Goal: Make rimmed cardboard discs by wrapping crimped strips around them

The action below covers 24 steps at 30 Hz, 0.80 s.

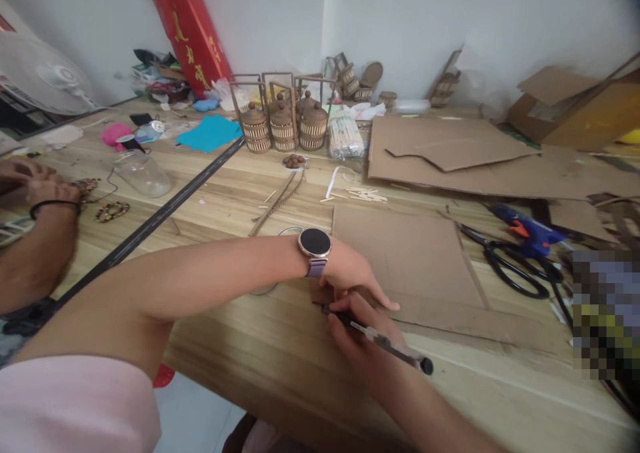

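Observation:
My left hand (350, 270), wearing a watch (315, 243) at the wrist, reaches across and lies on the near left edge of a flat cardboard sheet (420, 253). One finger stretches out to the right; the others are partly hidden. Under it, a small dark brown piece (320, 295) shows at the left. My right hand (367, 333) grips a black pen (390, 346) whose tip end points left at that brown piece. Whether the tip touches it, I cannot make out. A long cardboard strip (500, 326) runs rightward from beside my hands.
Black scissors (515, 270) and a blue glue gun (535, 233) lie to the right. Behind stand small woven baskets (285, 126), a stick bundle (345, 133) and stacked cardboard (450, 133). Another person's hand (43, 183) works at the left near a glass jar (143, 173).

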Motion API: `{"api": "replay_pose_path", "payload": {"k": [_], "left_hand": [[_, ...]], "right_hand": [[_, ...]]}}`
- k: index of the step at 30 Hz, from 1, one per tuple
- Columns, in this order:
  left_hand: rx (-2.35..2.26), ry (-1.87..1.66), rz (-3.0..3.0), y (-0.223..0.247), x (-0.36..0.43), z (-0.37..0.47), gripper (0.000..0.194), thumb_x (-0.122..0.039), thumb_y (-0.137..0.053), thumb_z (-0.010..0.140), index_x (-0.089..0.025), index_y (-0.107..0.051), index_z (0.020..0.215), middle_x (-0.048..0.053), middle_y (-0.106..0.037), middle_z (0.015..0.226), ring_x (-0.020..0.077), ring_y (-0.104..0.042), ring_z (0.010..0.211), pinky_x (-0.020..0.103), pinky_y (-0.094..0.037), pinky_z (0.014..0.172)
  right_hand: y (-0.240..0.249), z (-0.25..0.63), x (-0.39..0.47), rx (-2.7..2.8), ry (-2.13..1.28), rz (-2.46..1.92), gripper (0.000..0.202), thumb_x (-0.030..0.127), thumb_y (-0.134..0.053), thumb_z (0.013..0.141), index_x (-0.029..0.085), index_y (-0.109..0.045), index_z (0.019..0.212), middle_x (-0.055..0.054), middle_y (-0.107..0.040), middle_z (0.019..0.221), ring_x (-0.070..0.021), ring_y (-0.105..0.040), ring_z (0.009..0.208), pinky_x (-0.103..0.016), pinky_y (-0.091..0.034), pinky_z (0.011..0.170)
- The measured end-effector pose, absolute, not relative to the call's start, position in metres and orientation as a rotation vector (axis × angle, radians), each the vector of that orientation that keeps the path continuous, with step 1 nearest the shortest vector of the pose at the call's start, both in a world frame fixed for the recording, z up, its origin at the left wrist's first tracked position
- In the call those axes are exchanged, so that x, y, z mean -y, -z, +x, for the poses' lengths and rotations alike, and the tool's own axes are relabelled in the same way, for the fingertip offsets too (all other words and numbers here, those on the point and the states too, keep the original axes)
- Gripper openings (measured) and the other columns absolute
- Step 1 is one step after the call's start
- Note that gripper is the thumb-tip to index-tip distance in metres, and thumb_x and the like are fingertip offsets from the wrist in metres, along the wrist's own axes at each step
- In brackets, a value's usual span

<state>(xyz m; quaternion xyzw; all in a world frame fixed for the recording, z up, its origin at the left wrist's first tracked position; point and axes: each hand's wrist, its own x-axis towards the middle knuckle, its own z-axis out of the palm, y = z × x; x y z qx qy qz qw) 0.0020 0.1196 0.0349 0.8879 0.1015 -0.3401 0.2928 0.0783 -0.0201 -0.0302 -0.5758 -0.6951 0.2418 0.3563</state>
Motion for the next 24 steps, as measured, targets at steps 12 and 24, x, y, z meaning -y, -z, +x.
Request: {"api": "replay_pose_path", "payload": {"k": [12,24], "left_hand": [[-0.229,0.869,2.463,-0.023,-0.124,0.003,0.082,-0.009,-0.068,0.078,-0.038,-0.036,0.148,-0.003,-0.071,0.081,0.0154,-0.059,0.055,0.024,-0.046,0.056],[-0.292,0.860,2.554,-0.031,-0.118,0.001,0.083,-0.013,-0.072,0.078,-0.045,-0.036,0.145,-0.007,-0.055,0.057,0.0172,-0.058,0.059,0.022,-0.037,0.053]], "right_hand": [[0.027,0.131,0.039,1.676,-0.569,-1.643,0.017,0.036,-0.054,0.083,0.025,-0.061,0.073,0.003,-0.061,0.058,-0.0149,-0.059,0.052,-0.023,-0.046,0.048],[0.003,0.249,0.054,1.712,-0.296,-1.900,0.031,0.053,-0.051,0.087,0.028,-0.070,0.093,-0.009,-0.076,0.096,-0.0327,-0.072,0.089,-0.043,-0.059,0.071]]}}
